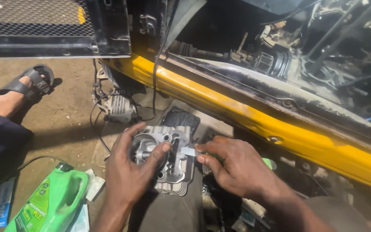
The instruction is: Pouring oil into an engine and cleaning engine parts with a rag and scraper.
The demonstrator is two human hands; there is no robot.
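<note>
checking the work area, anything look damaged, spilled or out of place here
No spill shows. The green jug stands capped on the dirt. The left hand steadies the metal engine part; the right hand holds a small pale strip. The yellow frame looks scuffed.

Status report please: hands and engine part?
Left hand grips engine part. Right hand pinches small blade on it. Nothing in the way.

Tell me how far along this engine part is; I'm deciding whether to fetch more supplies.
Done: the grey metal engine part is out of the yellow vehicle and lies on the ground. In hand: the left hand steadies it while the right hand holds a small flat pale strip against its face. Left: the part is not refitted, and the green jug stands capped.
</note>
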